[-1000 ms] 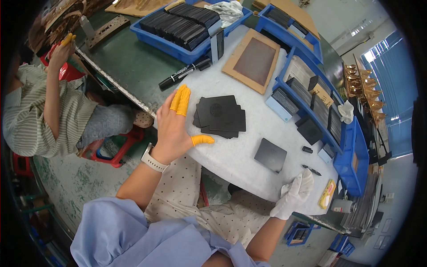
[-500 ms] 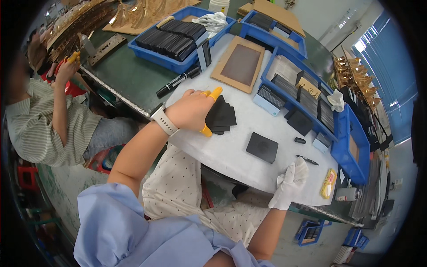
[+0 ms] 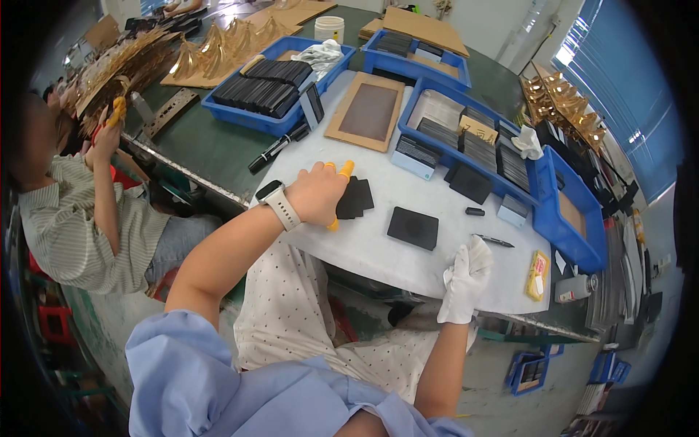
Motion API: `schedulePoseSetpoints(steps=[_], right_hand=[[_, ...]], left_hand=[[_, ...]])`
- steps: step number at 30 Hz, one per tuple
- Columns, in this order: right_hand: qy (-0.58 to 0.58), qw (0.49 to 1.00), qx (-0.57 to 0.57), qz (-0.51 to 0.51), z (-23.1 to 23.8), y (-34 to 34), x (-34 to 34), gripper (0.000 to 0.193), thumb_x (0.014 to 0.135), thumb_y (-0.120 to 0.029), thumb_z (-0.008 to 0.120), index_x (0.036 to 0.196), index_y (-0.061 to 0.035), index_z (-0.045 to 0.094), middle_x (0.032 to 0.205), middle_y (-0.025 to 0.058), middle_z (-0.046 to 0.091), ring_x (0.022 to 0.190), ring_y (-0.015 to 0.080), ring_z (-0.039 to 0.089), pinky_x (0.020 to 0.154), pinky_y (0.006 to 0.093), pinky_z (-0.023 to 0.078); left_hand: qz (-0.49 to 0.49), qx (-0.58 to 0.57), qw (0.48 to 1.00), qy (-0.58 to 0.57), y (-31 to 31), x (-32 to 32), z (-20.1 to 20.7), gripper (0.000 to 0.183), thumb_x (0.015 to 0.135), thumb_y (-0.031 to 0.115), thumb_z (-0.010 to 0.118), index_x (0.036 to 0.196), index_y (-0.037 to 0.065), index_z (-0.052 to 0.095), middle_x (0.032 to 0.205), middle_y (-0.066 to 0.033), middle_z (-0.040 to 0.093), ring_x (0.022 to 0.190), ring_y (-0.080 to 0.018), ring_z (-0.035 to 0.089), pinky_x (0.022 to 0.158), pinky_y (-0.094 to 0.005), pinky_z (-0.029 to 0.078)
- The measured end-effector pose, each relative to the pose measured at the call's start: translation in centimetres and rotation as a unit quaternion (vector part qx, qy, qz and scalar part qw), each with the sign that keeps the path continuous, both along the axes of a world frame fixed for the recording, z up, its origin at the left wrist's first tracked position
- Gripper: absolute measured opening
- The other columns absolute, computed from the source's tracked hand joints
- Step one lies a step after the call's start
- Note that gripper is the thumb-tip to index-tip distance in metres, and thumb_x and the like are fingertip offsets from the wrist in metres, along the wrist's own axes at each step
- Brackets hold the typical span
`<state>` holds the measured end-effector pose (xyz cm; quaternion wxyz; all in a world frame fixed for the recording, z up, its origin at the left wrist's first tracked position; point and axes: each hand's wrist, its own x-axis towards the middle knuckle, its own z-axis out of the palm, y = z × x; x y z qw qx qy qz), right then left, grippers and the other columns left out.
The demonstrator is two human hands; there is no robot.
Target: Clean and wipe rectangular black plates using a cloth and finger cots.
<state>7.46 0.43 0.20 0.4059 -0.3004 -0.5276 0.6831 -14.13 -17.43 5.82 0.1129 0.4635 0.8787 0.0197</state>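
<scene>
My left hand, with yellow finger covers and a pale watch strap at its wrist, closes around the left side of a small fanned stack of thin black square plates. Its thumb is on the near side and a finger on the far side; the palm hides part of the stack. A single black plate lies flat to the right. Wearing a white glove, my right hand rests at the table's near edge with fingers bent together. Loose glove folds hide what, if anything, they hold.
Blue trays of upright black plates line the far side. A brown framed panel, thick marker, thin pen, black cap and yellow packet lie on the white sheet. Another person sits at left.
The whole view has shifted with my head. My left hand stays at the fanned stack, drawn slightly toward the single plate. The right hand stays at the near edge.
</scene>
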Motion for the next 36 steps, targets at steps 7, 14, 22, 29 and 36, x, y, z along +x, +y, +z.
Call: schedulePoseSetpoints(steps=[7,14,22,29,36], right_hand=[[0.006,1.0,0.001,0.019,-0.2,0.4,0.2,0.027,0.088,-0.004,0.058,0.114,-0.0065,0.05,0.082,-0.0009,0.055,0.057,0.0027,0.051,0.04,0.0162,0.036],[0.017,0.999,0.028,0.037,-0.6,0.5,-0.3,0.015,0.089,-0.005,0.059,0.102,-0.007,0.052,0.074,-0.0055,0.049,0.053,-0.0007,0.042,0.04,0.0169,0.033],[-0.013,0.997,0.073,0.035,-1.5,1.4,-0.9,0.021,0.086,-0.006,0.063,0.104,-0.0029,0.051,0.082,-0.0042,0.05,0.069,0.0016,0.047,0.061,0.0181,0.042],[0.011,0.982,0.008,0.187,3.9,-2.6,-9.8,0.034,0.09,-0.022,0.06,0.114,-0.003,0.046,0.081,-0.0011,0.052,0.057,0.0035,0.042,0.047,0.0204,0.036],[-0.093,0.96,0.008,0.264,3.6,-4.7,-15.3,0.026,0.091,-0.024,0.057,0.106,-0.0067,0.045,0.076,-0.0005,0.048,0.051,0.0045,0.038,0.041,0.0225,0.032]], left_hand=[[-0.02,0.002,0.996,0.082,0.2,1.4,0.4,0.041,0.058,0.018,0.075,0.09,-0.004,0.061,0.087,-0.015,0.059,0.092,-0.03,0.052,0.071,-0.0412,0.048],[-0.009,0.023,0.998,0.051,0.0,1.2,0.2,0.041,0.057,0.018,0.073,0.086,-0.007,0.058,0.089,-0.0206,0.059,0.087,-0.0348,0.057,0.07,-0.0408,0.05],[0.051,0.179,0.972,0.147,0.7,0.7,-1.1,0.041,0.059,0.021,0.076,0.088,-0.002,0.059,0.094,-0.0156,0.055,0.092,-0.0303,0.054,0.072,-0.0407,0.046],[-0.065,0.277,0.918,0.275,0.3,-0.8,-4.4,0.042,0.067,0.013,0.069,0.108,0.006,0.061,0.092,-0.0093,0.055,0.09,-0.0266,0.05,0.072,-0.0396,0.039],[-0.071,0.361,0.921,0.126,-0.4,-1.2,-3.8,0.067,0.065,0.027,0.079,0.124,0.006,0.054,0.105,-0.0126,0.058,0.094,-0.0301,0.052,0.083,-0.0339,0.045]])
